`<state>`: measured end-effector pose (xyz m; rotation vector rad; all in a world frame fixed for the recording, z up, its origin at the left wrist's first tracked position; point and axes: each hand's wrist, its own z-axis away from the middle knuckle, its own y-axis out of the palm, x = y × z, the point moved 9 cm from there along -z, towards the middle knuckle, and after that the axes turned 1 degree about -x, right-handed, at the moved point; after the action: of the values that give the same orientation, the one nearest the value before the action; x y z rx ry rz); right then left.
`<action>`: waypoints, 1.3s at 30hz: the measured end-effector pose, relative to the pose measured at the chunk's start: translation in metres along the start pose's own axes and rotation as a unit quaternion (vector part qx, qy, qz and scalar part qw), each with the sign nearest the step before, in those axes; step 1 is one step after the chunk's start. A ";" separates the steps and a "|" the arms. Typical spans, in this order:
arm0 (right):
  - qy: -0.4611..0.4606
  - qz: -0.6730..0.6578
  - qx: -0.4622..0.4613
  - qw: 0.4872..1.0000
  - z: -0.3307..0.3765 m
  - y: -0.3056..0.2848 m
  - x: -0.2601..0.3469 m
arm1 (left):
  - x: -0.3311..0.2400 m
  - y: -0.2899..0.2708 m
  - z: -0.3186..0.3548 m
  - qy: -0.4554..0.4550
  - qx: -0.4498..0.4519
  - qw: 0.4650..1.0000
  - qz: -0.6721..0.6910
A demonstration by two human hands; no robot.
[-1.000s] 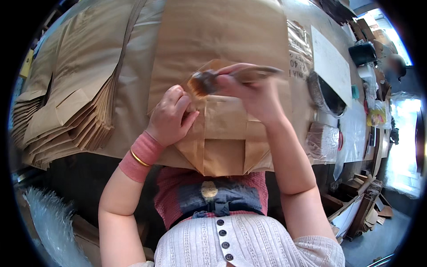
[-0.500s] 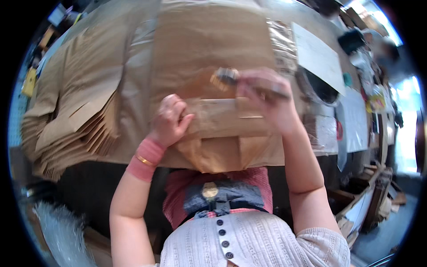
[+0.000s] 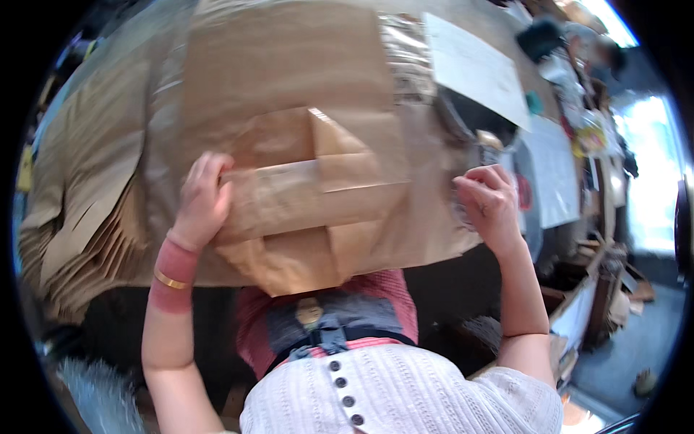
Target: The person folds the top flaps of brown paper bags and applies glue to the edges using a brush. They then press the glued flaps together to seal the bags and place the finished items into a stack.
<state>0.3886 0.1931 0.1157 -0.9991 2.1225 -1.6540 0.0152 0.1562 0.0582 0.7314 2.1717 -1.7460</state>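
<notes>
A brown paper bag (image 3: pixel 289 201) with its end folded into flaps lies at the table's front edge, on top of another brown paper sheet (image 3: pixel 282 65). My left hand (image 3: pixel 206 199) rests at the left side of the folded end, fingers bent and thumb out toward the flaps. Off to the right of the bag, my right hand (image 3: pixel 493 206) is curled closed. A brush (image 3: pixel 489 147) with a pale head shows just beyond its knuckles, by a dark container (image 3: pixel 473 119); the fingers hide its handle.
A fanned stack of brown paper bags (image 3: pixel 87 231) hangs over the table's front left edge. A white board (image 3: pixel 477 65) partly covers the dark container. White sheets (image 3: pixel 553 173) lie further right. Cardboard pieces (image 3: pixel 600 289) stand beside the table at right.
My right hand has swung with the brush from over the folded flaps to the right. The right-hand flap now shows uncovered. My left hand stays by the bag's left side as the view shifts.
</notes>
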 end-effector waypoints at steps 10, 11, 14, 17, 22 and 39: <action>0.018 -0.230 0.203 0.952 -0.111 0.137 0.032 | 0.021 0.012 -0.035 0.012 0.148 0.986 -0.070; -0.061 -0.173 0.141 0.973 -0.104 0.126 0.045 | 0.011 0.007 -0.023 0.076 0.082 0.990 -0.082; -0.162 -0.025 0.055 0.985 -0.072 0.118 0.076 | -0.022 0.003 0.011 0.209 -0.022 0.950 -0.229; -0.174 0.054 0.095 0.979 -0.054 0.119 0.090 | -0.021 0.012 0.029 0.171 0.007 0.933 -0.317; -0.205 0.033 0.192 0.959 -0.027 0.114 0.115 | -0.048 0.017 0.066 0.140 0.127 0.945 -0.268; -0.073 -0.152 -0.022 0.985 0.010 0.098 0.118 | -0.047 0.013 0.066 0.101 0.236 0.965 0.058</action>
<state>0.2747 0.1190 0.0444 -1.4740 1.9960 -1.6086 0.0544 0.0842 0.0548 1.1682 1.7863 -2.2368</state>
